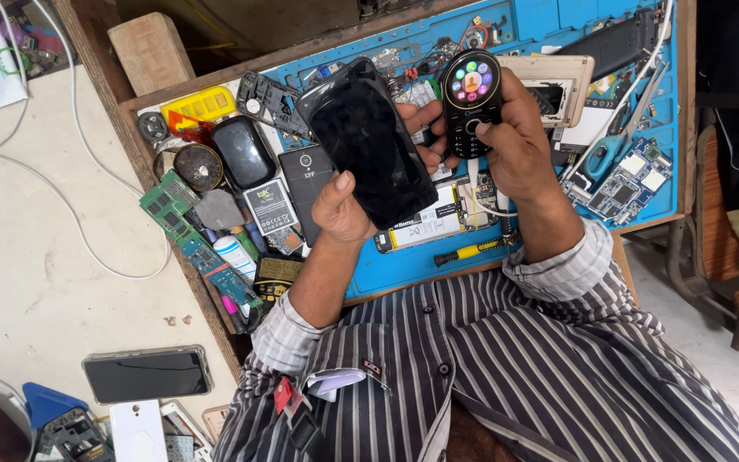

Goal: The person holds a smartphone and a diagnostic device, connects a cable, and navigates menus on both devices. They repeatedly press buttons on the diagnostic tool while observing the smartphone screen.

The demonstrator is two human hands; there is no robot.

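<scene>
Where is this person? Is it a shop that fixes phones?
It looks like a phone repair bench. Each hand holds a phone, and the blue mat is strewn with circuit boards, a screwdriver and loose phone parts.

Glossy black glass smartphone [368,144], shiny plastic keypad phone [470,101], matt blue rubbery mat [404,265], rough wooden block [151,51]

Blue repair mat [558,21] w/ circuit boards [630,180], yellow screwdriver [470,251], batteries [269,207]; wood block [151,51] top left; phone [146,374] on floor, white cable [70,205] nearby.
</scene>
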